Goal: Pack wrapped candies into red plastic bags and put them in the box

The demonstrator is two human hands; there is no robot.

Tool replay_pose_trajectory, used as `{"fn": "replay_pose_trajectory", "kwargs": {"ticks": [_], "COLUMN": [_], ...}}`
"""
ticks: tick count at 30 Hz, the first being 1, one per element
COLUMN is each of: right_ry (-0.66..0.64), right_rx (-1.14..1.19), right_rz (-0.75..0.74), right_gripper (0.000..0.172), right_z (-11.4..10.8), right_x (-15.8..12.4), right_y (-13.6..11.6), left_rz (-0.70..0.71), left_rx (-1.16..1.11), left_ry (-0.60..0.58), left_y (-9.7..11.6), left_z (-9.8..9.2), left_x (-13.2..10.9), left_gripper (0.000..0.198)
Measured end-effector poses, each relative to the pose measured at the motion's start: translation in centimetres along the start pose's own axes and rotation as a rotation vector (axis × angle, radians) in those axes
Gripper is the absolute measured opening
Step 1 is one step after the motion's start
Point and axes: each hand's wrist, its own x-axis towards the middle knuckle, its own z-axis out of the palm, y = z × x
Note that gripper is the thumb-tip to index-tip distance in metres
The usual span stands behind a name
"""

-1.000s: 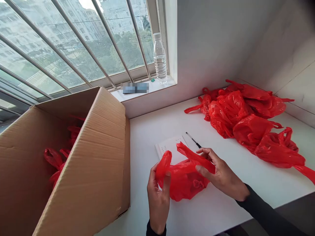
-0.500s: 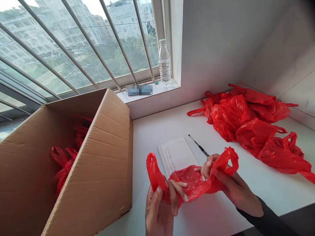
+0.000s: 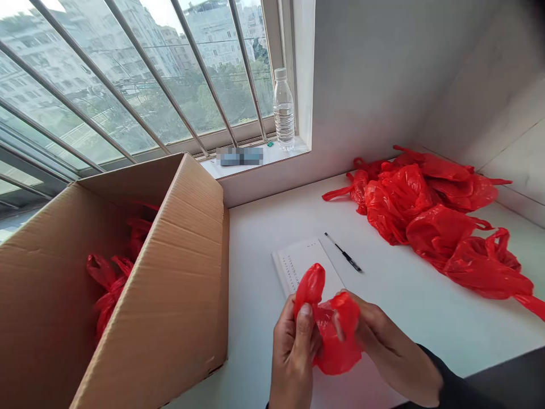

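Head view has us looking down at our own two hands, close together above the near edge of the white table. Between them we hold a small red plastic bag, bunched up and lifted just off the tabletop. Our left hand wraps its fingers around the left side of the bag, thumb pressed against the plastic, with one handle loop sticking up above it. Our right hand pinches the other handle between thumb and fingertips; the rest of its fingers curl under the bag. Just behind the bag lies a white notepad with small print, and a black pen rests beside it. A heap of red bags sits well apart at the right, near the wall. At our left stands an open cardboard box with more red bags inside. A water bottle stands upright on the windowsill.
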Motion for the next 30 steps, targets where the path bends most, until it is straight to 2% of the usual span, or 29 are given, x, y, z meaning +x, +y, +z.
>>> {"fn": "replay_pose_trajectory", "kwargs": {"ticks": [4,8,11,13,15,19,22,25,30], "right_ry": [-0.036,-0.060,0.042,0.159,0.220,0.203,0.257,0.291,0.144], "right_rx": [-0.205,-0.277,-0.270,-0.233,-0.176,-0.128,-0.129,-0.152,-0.246], "right_rz": [0.033,0.042,0.056,0.066,0.065,0.006,-0.060,-0.129,-0.268], "right_gripper": [0.039,0.035,0.028,0.041,0.041,0.014,0.008,0.002,0.014], "right_z": [0.4,-0.2,-1.4,-2.1,-2.4,-2.1,-1.8,-1.9,-1.4], "right_x": [1.1,1.2,1.1,1.4,1.8,2.4,2.2,1.5,0.7], "right_y": [-0.8,-0.5,-0.5,-0.7,-1.0,-1.5,-1.4,-1.1,-0.8], "left_rz": [0.091,0.134,0.092,0.071,0.044,-0.014,-0.059,-0.115,-0.115], "left_rx": [0.243,0.350,0.332,0.329,0.336,0.327,0.273,0.182,0.099], "left_ry": [0.007,-0.072,-0.092,-0.112,-0.151,-0.209,-0.204,-0.167,-0.146], "left_y": [-0.4,0.5,1.3,1.6,1.8,1.7,1.7,1.8,1.9], "left_z": [0.4,1.0,1.0,0.9,0.8,1.2,1.1,0.6,-0.3], "left_x": [-0.6,0.1,1.2,1.6,1.8,2.2,2.7,3.2,3.1], "left_gripper": [0.040,0.030,0.044,0.048,0.053,0.056,0.056,0.045,0.031]}}
